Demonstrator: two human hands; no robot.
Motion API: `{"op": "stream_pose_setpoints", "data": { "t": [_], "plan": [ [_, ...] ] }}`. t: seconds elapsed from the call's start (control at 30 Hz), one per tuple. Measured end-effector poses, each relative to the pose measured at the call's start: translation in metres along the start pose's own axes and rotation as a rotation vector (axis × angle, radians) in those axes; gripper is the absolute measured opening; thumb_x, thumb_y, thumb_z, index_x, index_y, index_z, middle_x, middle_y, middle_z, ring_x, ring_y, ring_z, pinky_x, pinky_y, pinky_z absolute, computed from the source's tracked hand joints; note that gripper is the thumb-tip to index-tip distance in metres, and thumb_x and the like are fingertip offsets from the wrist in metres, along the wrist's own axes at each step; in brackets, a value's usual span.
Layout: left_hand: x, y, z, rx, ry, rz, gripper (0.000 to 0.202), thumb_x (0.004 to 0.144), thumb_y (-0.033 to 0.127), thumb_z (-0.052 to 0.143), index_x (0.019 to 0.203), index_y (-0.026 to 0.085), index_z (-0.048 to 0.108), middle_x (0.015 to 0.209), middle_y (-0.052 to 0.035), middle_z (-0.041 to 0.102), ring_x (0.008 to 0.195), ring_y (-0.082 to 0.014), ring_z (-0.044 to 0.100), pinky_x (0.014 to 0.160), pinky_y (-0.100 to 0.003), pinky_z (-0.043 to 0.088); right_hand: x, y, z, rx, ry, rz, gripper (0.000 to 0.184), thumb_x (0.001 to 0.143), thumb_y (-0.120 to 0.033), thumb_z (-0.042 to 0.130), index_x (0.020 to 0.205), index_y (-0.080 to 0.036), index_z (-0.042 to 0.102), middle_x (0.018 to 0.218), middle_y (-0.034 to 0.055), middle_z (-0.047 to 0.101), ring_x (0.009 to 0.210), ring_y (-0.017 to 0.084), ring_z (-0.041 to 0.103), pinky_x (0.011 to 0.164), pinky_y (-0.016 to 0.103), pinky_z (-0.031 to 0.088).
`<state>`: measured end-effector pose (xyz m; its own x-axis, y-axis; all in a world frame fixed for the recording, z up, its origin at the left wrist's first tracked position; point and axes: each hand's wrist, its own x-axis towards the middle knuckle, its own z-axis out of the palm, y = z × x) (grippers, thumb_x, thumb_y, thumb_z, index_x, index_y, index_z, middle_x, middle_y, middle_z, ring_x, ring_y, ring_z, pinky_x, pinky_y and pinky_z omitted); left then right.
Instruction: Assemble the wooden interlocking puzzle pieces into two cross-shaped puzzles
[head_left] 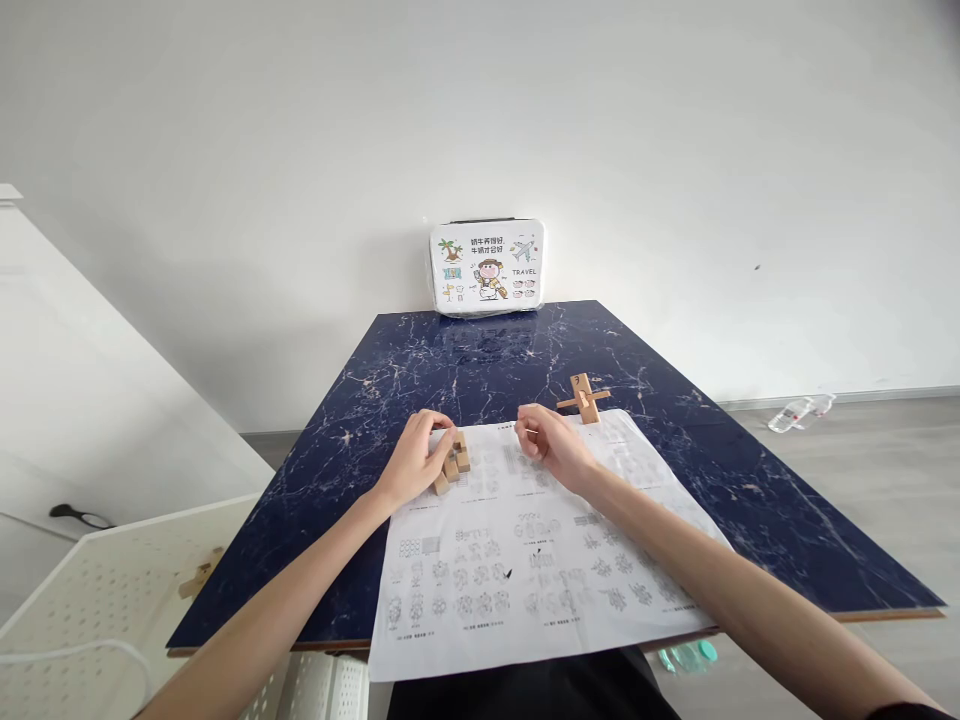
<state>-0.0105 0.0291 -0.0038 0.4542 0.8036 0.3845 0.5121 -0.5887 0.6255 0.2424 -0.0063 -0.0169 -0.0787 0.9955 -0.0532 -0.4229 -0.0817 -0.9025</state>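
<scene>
My left hand (416, 455) is curled around several small notched wooden puzzle blocks (454, 463) at the top left of the sheet. Its thumb and forefinger close against them, and part of the blocks is hidden behind the fingers. Over the top middle of the sheet, my right hand (547, 440) has its fingers folded in, with no object visible in it. Beyond that hand, a cross-shaped wooden piece (585, 400) with a dark mark lies at the sheet's upper edge. Printed diagrams cover the white instruction sheet (480, 570), which overhangs the near table edge.
A white illustrated case (487, 268) leans against the wall at the far end of the blue marbled table (487, 360). To the left stands a white perforated cart (112, 570) with wooden pieces (199, 575) on it. Clear plastic bottles (799, 412) lie on the floor at right.
</scene>
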Motion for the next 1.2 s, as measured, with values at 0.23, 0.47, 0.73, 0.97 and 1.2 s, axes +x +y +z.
{"op": "stream_pose_setpoints", "data": {
  "t": [0.23,0.47,0.73,0.97,1.2],
  "plan": [
    [-0.003,-0.002,-0.01,0.093,-0.289,0.101,0.053,0.093,0.055,0.067,0.132,0.023,0.05,0.132,-0.0145,0.056,0.123,-0.033,0.054,0.104,-0.05,0.045,-0.005,0.013,0.007,-0.511,-0.141,-0.154,0.035,0.095,-0.054,0.062,0.084,-0.023,0.052,0.065,-0.0038,0.06,0.05,0.011,0.049,0.052,0.026,0.038],
    [-0.002,-0.008,-0.014,0.158,-0.385,0.089,0.09,0.075,0.067,0.082,0.144,0.027,0.041,0.14,-0.0149,0.052,0.126,-0.0369,0.054,0.105,-0.054,0.047,-0.013,0.016,0.01,-0.719,-0.19,-0.223,0.028,0.102,-0.047,0.054,0.086,-0.023,0.053,0.067,-0.0038,0.061,0.05,0.012,0.05,0.052,0.026,0.039],
    [-0.002,-0.013,-0.009,0.177,-0.356,0.03,0.075,0.087,0.068,0.071,0.144,0.029,0.043,0.142,-0.0144,0.054,0.129,-0.0356,0.055,0.104,-0.052,0.048,-0.014,0.016,0.012,-0.768,-0.178,-0.215,0.025,0.101,-0.043,0.053,0.086,-0.023,0.053,0.067,-0.0029,0.062,0.051,0.013,0.051,0.053,0.027,0.038],
    [0.0,-0.016,-0.011,0.41,-0.161,0.118,0.093,0.073,0.08,0.074,0.138,0.019,0.047,0.132,-0.0163,0.055,0.123,-0.038,0.054,0.102,-0.054,0.046,-0.016,0.014,0.015,-0.79,-0.172,-0.21,0.023,0.101,-0.041,0.053,0.086,-0.023,0.053,0.067,-0.0026,0.063,0.052,0.013,0.05,0.053,0.027,0.038],
    [0.003,-0.004,-0.031,0.648,-0.062,0.226,0.085,0.07,0.084,0.071,0.124,0.019,0.058,0.125,-0.0146,0.059,0.116,-0.0386,0.057,0.102,-0.055,0.042,-0.016,0.013,0.016,-0.797,-0.185,-0.206,0.023,0.1,-0.041,0.054,0.086,-0.023,0.053,0.067,-0.0018,0.063,0.052,0.013,0.05,0.053,0.027,0.038]
  ]
}}
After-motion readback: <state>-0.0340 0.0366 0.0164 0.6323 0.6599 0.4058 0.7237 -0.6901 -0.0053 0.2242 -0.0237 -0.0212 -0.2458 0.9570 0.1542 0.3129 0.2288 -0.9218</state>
